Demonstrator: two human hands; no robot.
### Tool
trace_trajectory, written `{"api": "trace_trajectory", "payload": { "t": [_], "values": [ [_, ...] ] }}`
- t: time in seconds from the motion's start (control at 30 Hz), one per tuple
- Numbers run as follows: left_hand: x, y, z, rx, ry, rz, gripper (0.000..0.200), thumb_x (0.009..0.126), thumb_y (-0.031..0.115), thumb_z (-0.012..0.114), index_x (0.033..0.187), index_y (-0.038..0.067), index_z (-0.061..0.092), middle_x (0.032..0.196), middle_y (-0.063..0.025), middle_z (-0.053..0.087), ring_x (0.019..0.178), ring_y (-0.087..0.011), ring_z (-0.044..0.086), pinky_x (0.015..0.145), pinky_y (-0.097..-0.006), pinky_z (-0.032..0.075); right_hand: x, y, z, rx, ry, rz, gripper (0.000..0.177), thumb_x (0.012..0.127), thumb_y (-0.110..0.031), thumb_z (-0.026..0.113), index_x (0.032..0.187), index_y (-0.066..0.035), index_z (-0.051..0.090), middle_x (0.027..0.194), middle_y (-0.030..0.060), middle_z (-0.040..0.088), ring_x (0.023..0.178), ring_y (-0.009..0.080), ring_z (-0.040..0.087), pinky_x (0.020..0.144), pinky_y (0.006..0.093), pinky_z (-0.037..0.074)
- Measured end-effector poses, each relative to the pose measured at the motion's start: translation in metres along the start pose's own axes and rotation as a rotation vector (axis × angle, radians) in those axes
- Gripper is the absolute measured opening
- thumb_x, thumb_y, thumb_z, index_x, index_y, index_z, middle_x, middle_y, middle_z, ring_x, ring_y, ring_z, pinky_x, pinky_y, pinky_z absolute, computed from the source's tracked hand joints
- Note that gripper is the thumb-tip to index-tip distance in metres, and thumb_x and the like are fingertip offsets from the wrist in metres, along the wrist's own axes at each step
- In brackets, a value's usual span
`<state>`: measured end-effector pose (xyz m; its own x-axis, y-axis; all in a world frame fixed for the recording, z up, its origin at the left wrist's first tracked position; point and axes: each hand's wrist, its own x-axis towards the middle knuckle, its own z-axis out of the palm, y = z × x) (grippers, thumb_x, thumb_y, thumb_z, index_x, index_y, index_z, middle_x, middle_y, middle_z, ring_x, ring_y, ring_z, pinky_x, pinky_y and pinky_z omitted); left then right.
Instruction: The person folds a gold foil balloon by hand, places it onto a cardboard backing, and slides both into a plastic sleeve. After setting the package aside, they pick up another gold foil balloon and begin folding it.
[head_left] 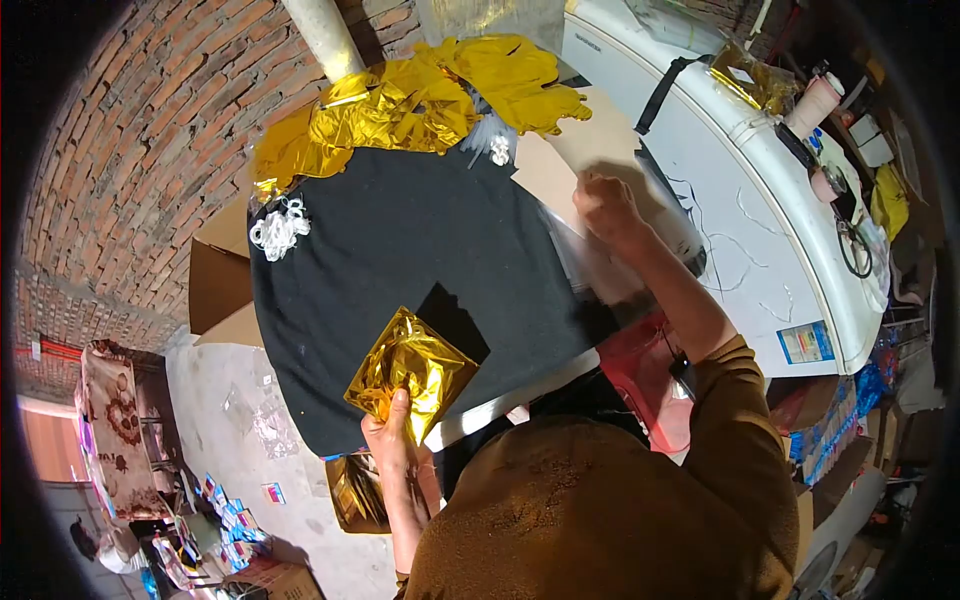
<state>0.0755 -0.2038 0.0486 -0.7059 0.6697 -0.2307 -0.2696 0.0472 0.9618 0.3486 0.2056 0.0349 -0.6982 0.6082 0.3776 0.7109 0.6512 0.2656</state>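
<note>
My left hand (390,435) grips a folded square of shiny gold foil (425,365), its thumb pressed on top, at the near edge of the black cloth-covered table (400,240). Farther off to the right, my right hand (607,207) is closed over a beige cardboard sheet (560,165). Whatever its fingers may hold is hidden. A heap of gold foil sheets (400,105) lies along the table's far edge. Bundled white cord (280,230) rests at the table's left, and a smaller white bundle (500,150) lies beside the foil heap.
A white chest freezer (740,230) stands at the right, with loose threads and assorted items on its lid. An open cardboard box (220,275) is left of the table, near the brick wall (130,170). Below my left hand, another box (355,495) contains gold foil.
</note>
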Motion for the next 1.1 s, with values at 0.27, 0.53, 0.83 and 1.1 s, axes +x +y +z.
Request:
{"api": "trace_trajectory", "payload": {
  "t": [0.27,0.53,0.83,1.1],
  "values": [
    [-0.002,0.008,-0.024,-0.060,0.143,0.061,0.024,0.096,0.015,0.076,0.113,-0.002,0.073,0.104,-0.0044,0.073,0.089,-0.0119,0.065,0.083,-0.0281,0.051,0.054,-0.051,-0.135,0.062,0.287,-0.048,0.014,0.088,-0.015,0.059,0.098,-0.005,0.060,0.085,0.0128,0.068,0.075,0.0248,0.069,0.061,0.0409,0.056],
    [-0.021,0.036,-0.064,-0.321,0.348,0.232,0.026,0.098,0.008,0.072,0.121,-0.002,0.067,0.112,-0.0083,0.072,0.096,-0.0163,0.069,0.088,-0.0310,0.056,0.019,-0.198,-0.127,0.245,0.412,-0.883,0.023,0.083,-0.013,0.067,0.101,0.001,0.065,0.097,0.0134,0.070,0.094,0.0247,0.069,0.081,0.0335,0.057],
    [-0.017,0.031,-0.086,-0.254,0.442,0.244,0.025,0.097,0.008,0.073,0.120,-0.001,0.068,0.110,-0.0056,0.071,0.094,-0.0129,0.065,0.086,-0.0281,0.052,0.001,-0.202,-0.088,0.428,0.204,-0.883,0.013,0.079,-0.016,0.068,0.085,-0.007,0.063,0.086,0.0072,0.065,0.087,0.0197,0.067,0.078,0.0304,0.054],
    [-0.015,0.037,-0.067,-0.199,0.450,0.217,0.020,0.096,0.011,0.075,0.112,-0.001,0.070,0.103,-0.0029,0.070,0.086,-0.0107,0.063,0.079,-0.0266,0.052,0.035,-0.198,-0.127,0.672,-0.237,-0.942,0.047,0.080,-0.046,0.079,0.100,-0.004,0.070,0.113,0.0117,0.073,0.115,0.0318,0.066,0.097,0.0402,0.053]
  ]
}}
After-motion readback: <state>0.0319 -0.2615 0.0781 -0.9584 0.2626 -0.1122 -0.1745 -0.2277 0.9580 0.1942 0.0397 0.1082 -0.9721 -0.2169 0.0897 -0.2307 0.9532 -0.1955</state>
